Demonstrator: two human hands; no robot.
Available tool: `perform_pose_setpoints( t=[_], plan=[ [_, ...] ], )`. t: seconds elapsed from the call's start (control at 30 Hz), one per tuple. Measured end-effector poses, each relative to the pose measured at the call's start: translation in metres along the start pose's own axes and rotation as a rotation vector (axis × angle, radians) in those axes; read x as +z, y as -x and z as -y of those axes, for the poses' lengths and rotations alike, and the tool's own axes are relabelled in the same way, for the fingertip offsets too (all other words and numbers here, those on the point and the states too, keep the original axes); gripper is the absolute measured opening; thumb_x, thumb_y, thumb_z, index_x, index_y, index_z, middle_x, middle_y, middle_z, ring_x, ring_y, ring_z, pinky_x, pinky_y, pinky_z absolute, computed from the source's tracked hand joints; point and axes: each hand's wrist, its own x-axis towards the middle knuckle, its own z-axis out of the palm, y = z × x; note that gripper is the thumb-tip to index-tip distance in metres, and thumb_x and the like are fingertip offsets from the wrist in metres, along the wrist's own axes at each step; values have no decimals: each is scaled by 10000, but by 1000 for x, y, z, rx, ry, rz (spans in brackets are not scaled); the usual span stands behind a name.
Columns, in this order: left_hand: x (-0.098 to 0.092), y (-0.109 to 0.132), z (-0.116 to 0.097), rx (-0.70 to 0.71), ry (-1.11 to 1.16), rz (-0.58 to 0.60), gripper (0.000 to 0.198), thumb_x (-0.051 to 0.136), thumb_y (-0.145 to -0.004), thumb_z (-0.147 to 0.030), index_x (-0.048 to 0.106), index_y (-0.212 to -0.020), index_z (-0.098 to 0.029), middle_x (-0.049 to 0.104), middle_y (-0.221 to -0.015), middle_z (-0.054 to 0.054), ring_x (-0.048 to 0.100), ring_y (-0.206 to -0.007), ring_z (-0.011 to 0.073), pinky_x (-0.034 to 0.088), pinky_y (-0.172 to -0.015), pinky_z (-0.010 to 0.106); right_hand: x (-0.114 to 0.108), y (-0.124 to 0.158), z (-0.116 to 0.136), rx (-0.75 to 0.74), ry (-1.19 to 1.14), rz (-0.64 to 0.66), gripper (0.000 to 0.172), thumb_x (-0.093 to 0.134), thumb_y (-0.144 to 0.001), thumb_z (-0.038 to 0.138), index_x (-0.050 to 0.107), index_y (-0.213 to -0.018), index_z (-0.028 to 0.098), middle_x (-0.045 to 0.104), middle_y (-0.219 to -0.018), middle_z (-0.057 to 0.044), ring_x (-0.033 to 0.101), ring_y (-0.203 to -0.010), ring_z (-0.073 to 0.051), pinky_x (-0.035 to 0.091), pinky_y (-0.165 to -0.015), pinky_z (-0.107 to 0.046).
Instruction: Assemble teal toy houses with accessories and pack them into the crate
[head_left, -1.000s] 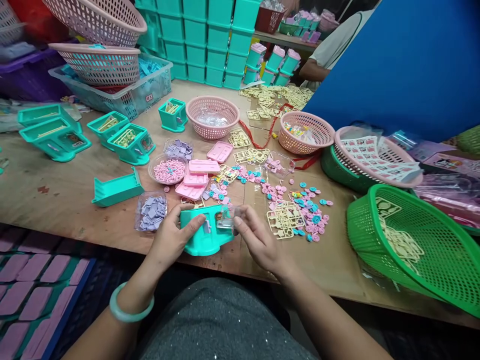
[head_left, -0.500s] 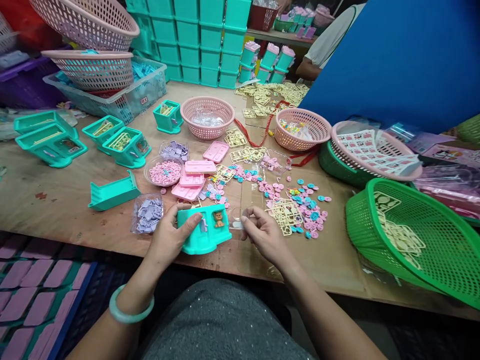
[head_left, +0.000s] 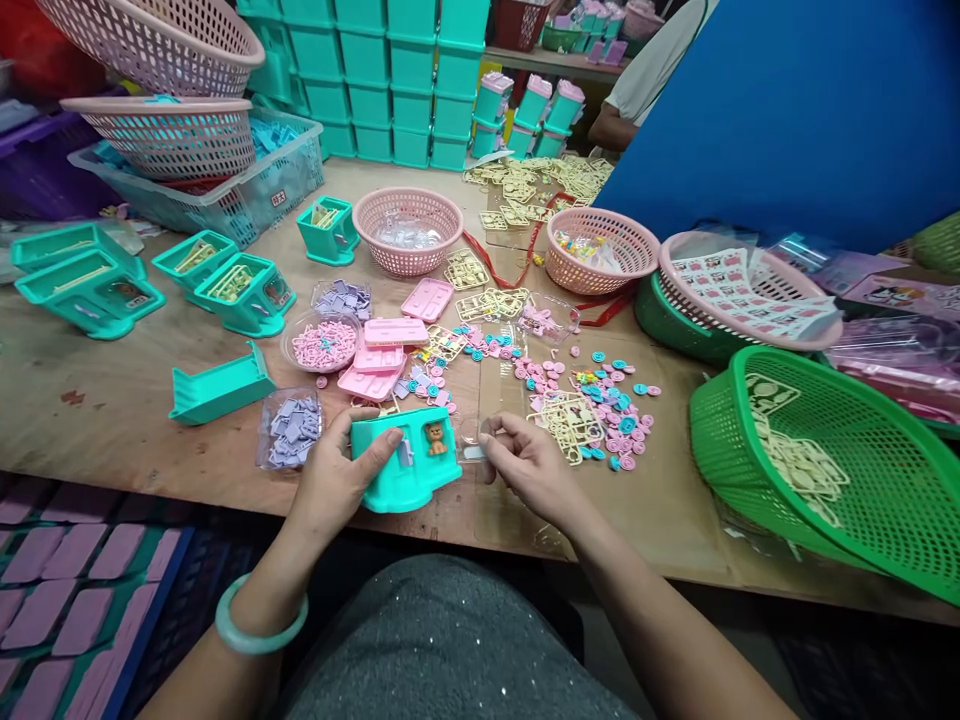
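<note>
My left hand (head_left: 346,462) is closed around a teal plastic toy box (head_left: 401,490), thumb on its near face. A small brown bear figure (head_left: 436,438) sits in a recess of that face, and a pale purple piece (head_left: 406,453) is beside my thumb. To the right of the box, my right hand (head_left: 525,462) pinches a thin clear plastic piece (head_left: 472,453) between thumb and fingers. The clear piece is close to the box's right edge; whether they touch is hard to tell. A tray of purple parts (head_left: 295,428) lies left of my left hand.
Pink lids (head_left: 373,372) and pink-and-blue discs (head_left: 626,425) lie beyond my hands, with cream sprues (head_left: 568,425). A green basket (head_left: 720,430) stands at right, a teal part (head_left: 223,383) at left. Teal boxes (head_left: 409,95) are stacked behind. Another person's arm (head_left: 615,125) shows at the back.
The view has shifted slightly, so the table's things sit a little further left. Both hands keep their holds, with the box and clear piece almost unmoved between them.
</note>
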Motion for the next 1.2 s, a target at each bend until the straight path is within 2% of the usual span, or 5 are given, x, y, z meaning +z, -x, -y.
perform_pose_setpoints(
  t=[0.43,0.67,0.8,1.0,1.2],
  plan=[
    [1,2,0,54,-137,-26,686,745,-660,-709,680,-1118,-201,710,-908,66,636,-781,242,484,-644,316,13,5,5,-138,342,-200,201,487,-891,300,427,-707,244,406,-535,45,389,-506,-127,268,-520,-265],
    [3,0,-5,60,-179,-38,711,755,-617,-740,691,-1075,-201,718,-877,66,636,-769,253,479,-629,316,39,21,10,-243,631,-250,158,426,-973,283,568,-935,225,562,-637,-32,531,-580,-176,363,-576,-295],
    [0,-2,-4,52,-71,-9,716,791,-590,-715,683,-1056,-183,715,-868,62,643,-761,242,496,-633,310,35,16,1,-340,398,-125,245,574,-952,480,581,-948,236,649,-865,-74,622,-837,-225,515,-772,-357],
    [-2,-2,1,67,50,61,655,807,-623,-661,667,-1052,-186,717,-906,61,659,-803,240,516,-683,315,21,-22,-15,-30,-367,202,568,754,-804,518,543,-1285,303,653,-1232,-71,631,-1157,-225,573,-911,-378],
    [-6,0,14,83,19,72,640,764,-699,-643,638,-1142,-198,712,-1009,76,663,-893,263,512,-734,328,29,-31,-13,90,-543,347,653,797,-764,483,561,-1341,289,662,-1288,-62,614,-1232,-230,542,-995,-368]
  ],
)
